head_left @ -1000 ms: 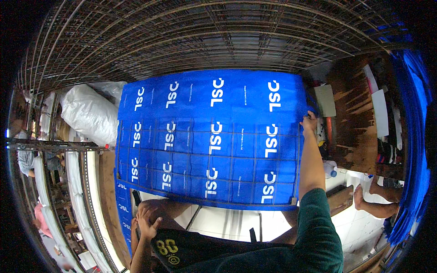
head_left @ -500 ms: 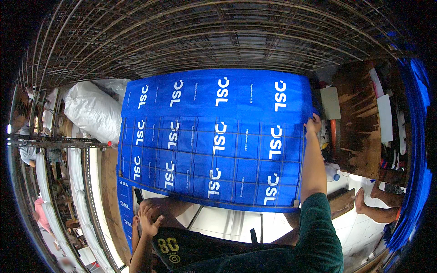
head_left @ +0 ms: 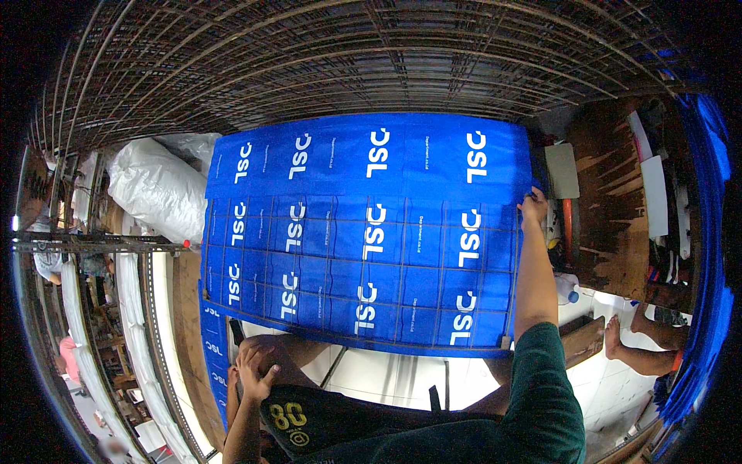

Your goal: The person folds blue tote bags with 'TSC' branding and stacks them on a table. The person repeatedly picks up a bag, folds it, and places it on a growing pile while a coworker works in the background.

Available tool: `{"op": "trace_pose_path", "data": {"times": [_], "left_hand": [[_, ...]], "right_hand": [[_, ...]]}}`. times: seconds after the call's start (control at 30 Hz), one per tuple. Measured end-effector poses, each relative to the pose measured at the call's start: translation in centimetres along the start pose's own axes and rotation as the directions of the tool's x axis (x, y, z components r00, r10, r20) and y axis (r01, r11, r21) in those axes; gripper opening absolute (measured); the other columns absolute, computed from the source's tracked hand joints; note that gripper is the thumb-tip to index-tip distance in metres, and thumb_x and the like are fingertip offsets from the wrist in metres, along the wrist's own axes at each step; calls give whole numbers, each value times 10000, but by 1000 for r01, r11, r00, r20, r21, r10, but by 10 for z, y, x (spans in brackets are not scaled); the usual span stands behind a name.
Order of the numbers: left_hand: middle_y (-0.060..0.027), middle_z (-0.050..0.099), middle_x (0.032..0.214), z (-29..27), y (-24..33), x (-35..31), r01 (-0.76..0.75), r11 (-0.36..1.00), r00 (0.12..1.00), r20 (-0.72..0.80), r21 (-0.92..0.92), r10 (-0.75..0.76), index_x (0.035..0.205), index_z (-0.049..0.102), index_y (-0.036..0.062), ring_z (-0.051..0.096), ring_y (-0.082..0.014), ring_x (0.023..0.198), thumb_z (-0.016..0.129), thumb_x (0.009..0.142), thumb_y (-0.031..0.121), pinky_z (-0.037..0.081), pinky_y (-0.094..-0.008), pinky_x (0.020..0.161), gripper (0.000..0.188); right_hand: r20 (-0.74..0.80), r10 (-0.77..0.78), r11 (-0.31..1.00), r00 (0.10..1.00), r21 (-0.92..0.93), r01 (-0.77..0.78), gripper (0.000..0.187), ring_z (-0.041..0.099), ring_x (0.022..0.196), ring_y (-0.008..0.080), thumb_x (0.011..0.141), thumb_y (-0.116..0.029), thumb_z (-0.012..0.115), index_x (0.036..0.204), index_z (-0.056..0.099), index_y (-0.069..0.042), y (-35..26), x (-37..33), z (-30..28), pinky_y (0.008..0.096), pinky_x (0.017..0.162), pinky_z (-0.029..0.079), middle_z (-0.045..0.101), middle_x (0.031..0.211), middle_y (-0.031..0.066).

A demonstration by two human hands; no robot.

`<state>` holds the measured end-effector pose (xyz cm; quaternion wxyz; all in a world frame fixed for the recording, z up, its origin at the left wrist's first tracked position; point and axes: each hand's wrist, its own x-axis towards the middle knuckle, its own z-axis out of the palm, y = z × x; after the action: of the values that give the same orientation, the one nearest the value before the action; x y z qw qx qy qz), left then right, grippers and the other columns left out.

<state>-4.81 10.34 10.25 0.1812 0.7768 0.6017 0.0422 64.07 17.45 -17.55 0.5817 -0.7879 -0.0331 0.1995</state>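
Blue sheet (head_left: pixel 363 232), printed w/ white lettering, is spread flat across the centre of the frame, under a wire grid (head_left: pixel 340 267) whose squares are seen over its lower half. The sheet's right edge, at mid-right of the frame, is met by the right hand (head_left: pixel 533 207): arm is stretched up from the lower right in a dark green sleeve (head_left: pixel 541 394), fingers curled at the sheet/grid edge; whether cloth or wire is pinched cannot be told. The left hand (head_left: pixel 255 370) is set at lower left, just below the sheet's near-left corner, fingers spread wide, resting on the knee beside dark shorts (head_left: pixel 325 421) w/ a yellow print; nothing is held in it and the sheet is not touched by it. So the sheet lies above & between both hands, reaching from the left hand's side to the right hand's fingertips. More blue cloth (head_left: pixel 215 363) is seen hanging down at the lower left edge. A white sack (head_left: pixel 151 185) is lodged at upper left, touching the sheet's left side. Wire mesh panels (head_left: pixel 348 54) fill the top of the frame. A brown wooden bench (head_left: pixel 610 201) w/ white papers is placed at right, and another person's bare foot (head_left: pixel 614 340) is seen at lower right on the pale floor.
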Motion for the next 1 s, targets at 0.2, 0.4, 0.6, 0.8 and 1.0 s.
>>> {"op": "trace_pose_path", "data": {"times": [0.2,0.4,0.6,0.8,1.0], "left_hand": [[-146,550,1094,1,-5,1,-26,999,1000,-8,-37,26,1028,634,91,448,-338,1085,607,700,462,283,-439,932,495],[-150,557,1062,7,-10,-6,14,989,998,-60,-146,-23,1017,633,75,430,-348,1093,624,690,425,270,-450,949,480],[-134,573,1033,9,-15,-15,-4,986,996,-89,-165,-11,995,639,72,429,-342,1093,631,694,408,262,-450,961,451],[-139,592,1035,3,-14,-21,-17,999,1000,-14,-50,17,1005,645,93,442,-317,1102,643,689,468,254,-456,975,490],[-122,558,1134,11,-18,-30,-78,996,996,56,37,76,1026,648,165,430,-305,1147,600,671,598,233,-457,993,562]], "right_hand": [[21,22,996,1000,87,-24,271,553,700,164,802,-12,556,1061,573,-90,4,4,-11,280,551,527,566,858,79],[-88,-308,822,947,-526,219,338,516,1062,337,774,-218,606,1094,577,-114,-18,-52,-30,392,929,389,557,1126,187],[206,-475,735,856,-441,514,386,534,1040,302,802,-262,609,1137,553,-80,-56,-170,-99,397,892,405,563,1123,177],[619,-214,804,756,-327,496,317,618,792,211,800,-247,627,1073,603,-89,-31,-267,-189,333,721,475,648,930,115],[774,-226,660,591,-325,677,282,615,662,199,787,-224,645,1027,605,-81,-19,-356,-244,345,623,490,638,781,111]]}}
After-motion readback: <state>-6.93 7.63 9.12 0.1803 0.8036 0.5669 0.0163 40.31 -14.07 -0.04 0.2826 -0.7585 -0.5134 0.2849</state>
